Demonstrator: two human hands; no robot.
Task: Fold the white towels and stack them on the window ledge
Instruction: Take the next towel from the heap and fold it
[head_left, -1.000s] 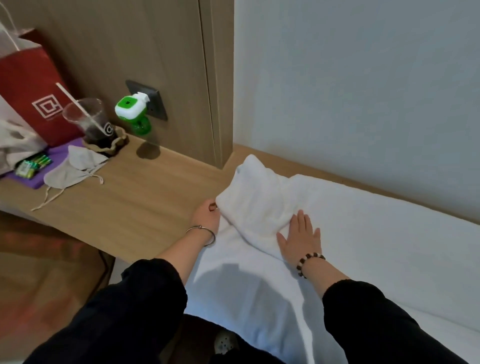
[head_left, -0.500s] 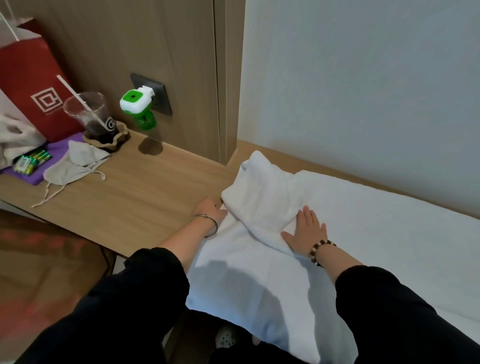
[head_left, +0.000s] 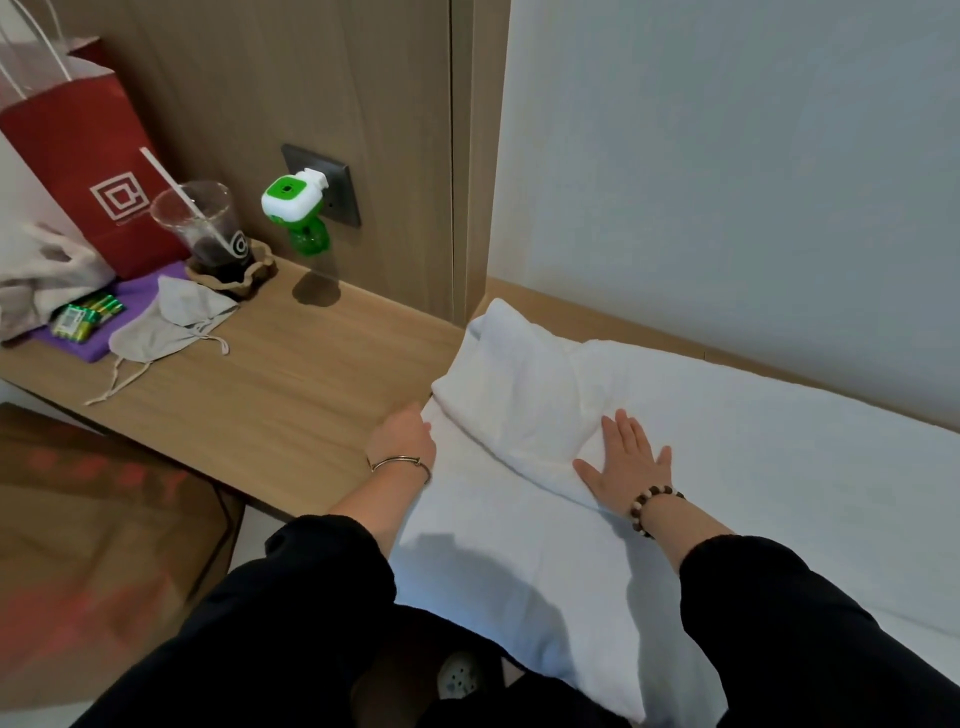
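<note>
A large white towel (head_left: 779, 441) lies spread along the wooden ledge (head_left: 285, 395), and its near end hangs over the front edge. A folded-over lump of white towel (head_left: 519, 395) sits on top at the left end. My right hand (head_left: 626, 462) presses flat on the near edge of that fold, fingers straight. At the towel's left edge, just below the fold's corner, my left hand (head_left: 402, 434) has its fingers curled on the cloth; the fingertips are hidden.
On the ledge at the left stand a red paper bag (head_left: 88, 176) and a plastic cup with a straw (head_left: 208, 228). Near them lie a grey cloth pouch (head_left: 171, 322) and green batteries (head_left: 85, 319). A green plug-in device (head_left: 293, 200) sticks out of the wall socket.
My left hand has slipped from the fold's corner down to the towel's left edge. My right hand stays flat on the fold.
</note>
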